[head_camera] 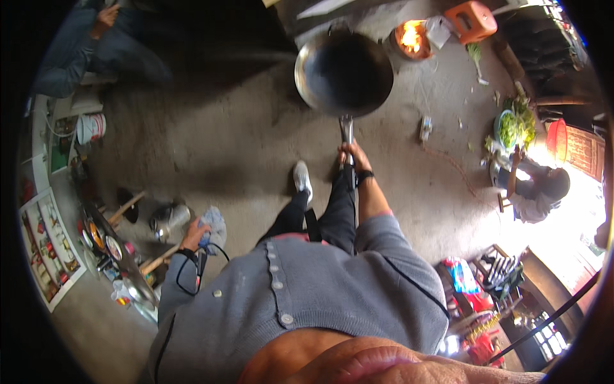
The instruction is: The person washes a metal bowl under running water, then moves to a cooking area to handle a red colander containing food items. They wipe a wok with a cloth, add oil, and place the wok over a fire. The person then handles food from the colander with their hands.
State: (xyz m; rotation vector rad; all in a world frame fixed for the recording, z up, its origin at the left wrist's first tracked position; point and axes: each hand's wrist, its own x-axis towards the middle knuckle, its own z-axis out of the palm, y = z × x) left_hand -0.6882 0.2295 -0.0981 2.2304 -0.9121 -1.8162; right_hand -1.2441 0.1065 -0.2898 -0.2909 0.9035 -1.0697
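Note:
A dark wok (343,74) is held out in front of me by its metal handle (347,128). My right hand (356,156) is wrapped around that handle, with the wok's bowl turned up and nothing to be seen in it. Out to the left side, my left hand (194,234) grips a crumpled pale blue cloth (216,230). A dark cable hangs beside the left wrist. Near the left hand a metal kettle (170,218) stands on the floor.
Flames rise from a small round stove (412,41) beyond the wok's right side. An orange plastic stool (472,21) is close to it. At right a person (532,192) sits by a basin of greens (508,129). Another person (91,48) sits far left, near a white bucket (91,128).

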